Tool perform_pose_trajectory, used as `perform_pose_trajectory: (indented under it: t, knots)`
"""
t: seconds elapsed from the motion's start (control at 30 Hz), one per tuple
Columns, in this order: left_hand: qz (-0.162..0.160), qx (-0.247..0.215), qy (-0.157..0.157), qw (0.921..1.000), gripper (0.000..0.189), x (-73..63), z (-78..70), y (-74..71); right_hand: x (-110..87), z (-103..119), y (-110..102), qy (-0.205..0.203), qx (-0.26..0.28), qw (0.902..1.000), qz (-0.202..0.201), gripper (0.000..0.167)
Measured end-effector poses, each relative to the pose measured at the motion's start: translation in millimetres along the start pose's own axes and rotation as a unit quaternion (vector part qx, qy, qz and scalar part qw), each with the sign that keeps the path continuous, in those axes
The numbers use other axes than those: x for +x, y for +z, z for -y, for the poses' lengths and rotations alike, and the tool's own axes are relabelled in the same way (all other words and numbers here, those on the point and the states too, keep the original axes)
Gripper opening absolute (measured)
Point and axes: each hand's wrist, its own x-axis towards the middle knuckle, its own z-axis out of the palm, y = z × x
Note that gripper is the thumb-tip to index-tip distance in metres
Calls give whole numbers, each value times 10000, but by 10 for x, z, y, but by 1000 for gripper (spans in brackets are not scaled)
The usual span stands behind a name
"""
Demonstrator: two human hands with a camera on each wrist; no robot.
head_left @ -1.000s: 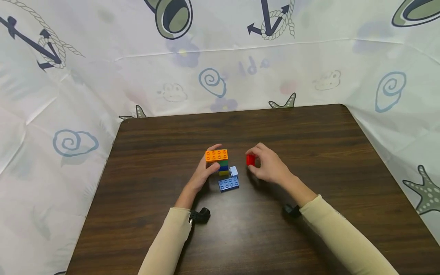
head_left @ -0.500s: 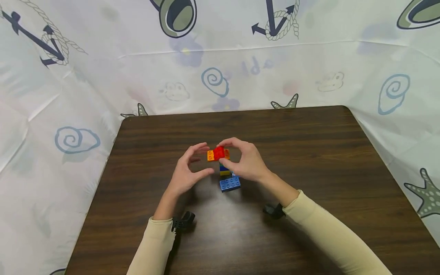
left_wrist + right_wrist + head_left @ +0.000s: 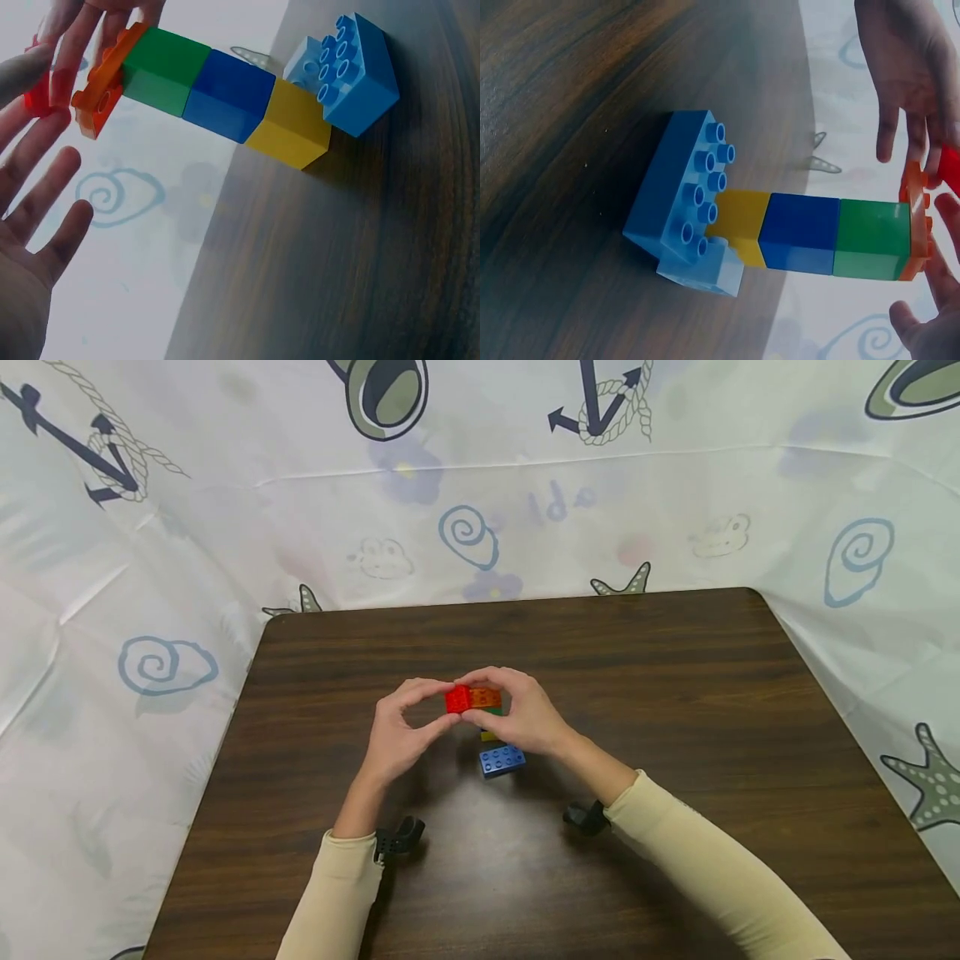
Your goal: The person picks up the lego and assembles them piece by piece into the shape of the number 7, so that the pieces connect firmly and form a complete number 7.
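A red brick (image 3: 458, 699) is pinched from both sides at the left end of an orange brick (image 3: 486, 697). My left hand (image 3: 393, 731) has its thumb and fingertips on the red brick's left part. My right hand (image 3: 528, 718) grips the same brick from the right, reaching over the orange one. Below the orange piece, a tower stacks green (image 3: 874, 236), dark blue (image 3: 799, 232) and yellow (image 3: 742, 217) bricks down to the table. Whether the red brick is seated on the orange studs or just above them, I cannot tell.
On the dark wooden table (image 3: 637, 677), a blue studded brick (image 3: 502, 762) lies in front of the tower. A small light blue brick (image 3: 709, 270) stands beside it, close to the yellow one. Behind the table hangs a patterned white cloth (image 3: 300, 527).
My right hand has carried the red brick leftward from beside the tower to the orange brick's left end. The left hand came off the tower's side and took hold of the red brick.
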Motion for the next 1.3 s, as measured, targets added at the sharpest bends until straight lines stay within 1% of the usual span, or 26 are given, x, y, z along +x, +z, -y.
perform_pose_trajectory:
  t: [0.13,0.2,0.3,0.4,0.47,0.6,0.67,0.93,1.07,1.23,1.3]
  knots:
    - [-174,-82,-373,9991,33,-29,28,-50,-7,-41,-30,-24,-419,9991,52,45]
    - [-147,-124,-601,9980,32,-41,50,-88,-14,-68,-49,-9,-671,9977,83,46]
    - [126,-144,-938,9954,32,-40,77,-141,-14,-103,-79,16,-932,9955,148,46]
    - [367,-204,-1182,9921,33,-51,121,-173,-11,-126,-75,-40,-977,9949,250,44]
    - [461,-208,-1231,9911,34,-56,147,-173,-11,-139,-69,-69,-994,9946,302,41]
    - [515,-257,-1189,9912,35,-56,175,-151,-12,-160,-52,-62,-1019,9941,356,35]
    - [539,-233,-1196,9911,35,-46,180,-141,-11,-164,-47,-16,-1054,9938,360,35]
    - [676,-273,-1401,9875,37,20,199,-78,-9,-154,-50,112,-1210,9919,373,34]
    - [690,-279,-1511,9857,38,50,186,-36,-11,-153,-47,100,-1198,9922,337,34]
    - [735,-309,-1701,9822,39,59,184,-18,-22,-155,-49,130,-1128,9930,312,35]
    - [763,-351,-1758,9808,40,52,258,-13,-28,-155,-51,129,-1106,9932,329,36]
